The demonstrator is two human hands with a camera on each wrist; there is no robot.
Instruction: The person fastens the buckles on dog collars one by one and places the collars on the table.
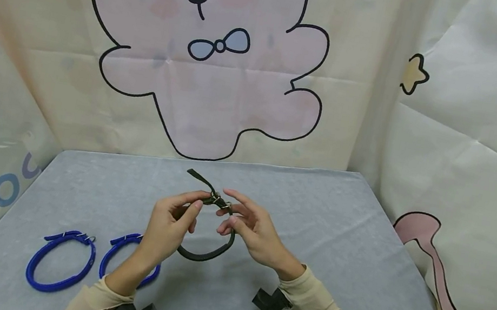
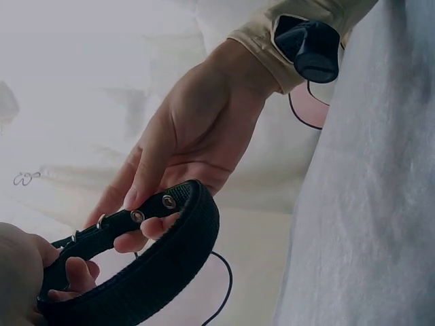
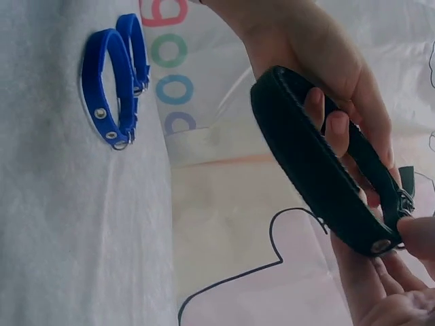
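Note:
A dark green buckle collar (image 1: 203, 258), closed into a loop, is held up above the table by both hands. My left hand (image 1: 169, 225) pinches the band just left of the metal buckle, thumb in front. My right hand (image 1: 260, 234) grips the band on the other side, near the D-ring. The strap's loose end (image 1: 198, 176) sticks out beyond the buckle, up and to the left. Metal eyelets (image 2: 137, 216) line the band in the left wrist view. Fingers of my left hand (image 3: 338, 129) reach through the loop in the right wrist view.
Two blue collars, one at the left (image 1: 59, 285) and another partly behind my left forearm (image 1: 110, 255), lie buckled on the grey cloth-covered table (image 1: 315, 226). Printed curtains (image 1: 262, 102) hang behind the table and on both sides. Each wrist wears a black camera (image 1: 272, 300).

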